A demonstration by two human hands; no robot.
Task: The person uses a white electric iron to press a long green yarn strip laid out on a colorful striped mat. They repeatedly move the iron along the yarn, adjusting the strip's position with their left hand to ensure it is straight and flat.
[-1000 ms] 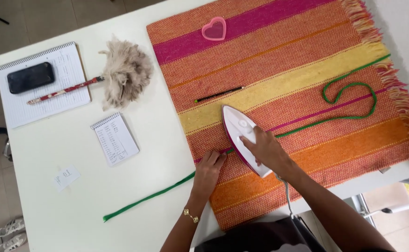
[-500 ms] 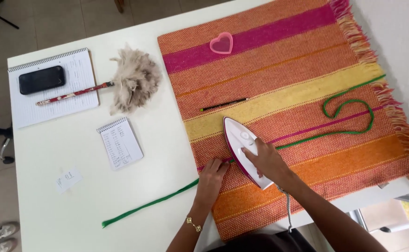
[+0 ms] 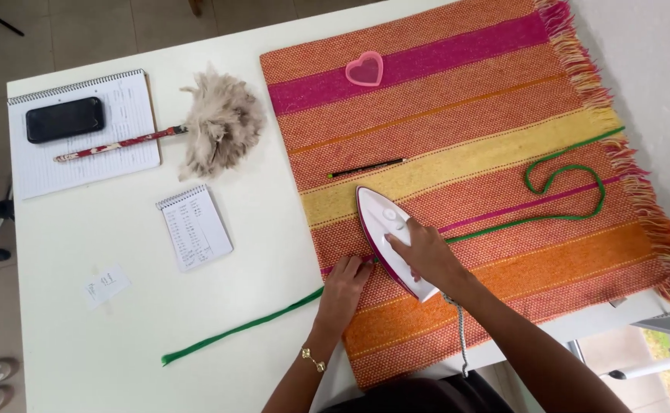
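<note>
White table point(image 3: 120, 321), large. Striped woven rug point(image 3: 457, 115) over right half (orange, pink, yellow bands; fringe at right edge). Green ribbon point(image 3: 235, 330) running from bare table onto rug, passing under iron, looping near fringe. White iron point(image 3: 384, 229) flat on rug, pink-edged, tip pointing up-left. Right hand point(image 3: 425, 254) wrapped closed around iron handle. Left hand point(image 3: 344, 284) fingers flat, pinning ribbon at rug edge, just beside iron. Feather duster point(image 3: 216, 122), spiral notebook point(image 3: 82, 153) with phone point(image 3: 65, 118) at left. Pink heart point(image 3: 365, 70) on rug top.
</note>
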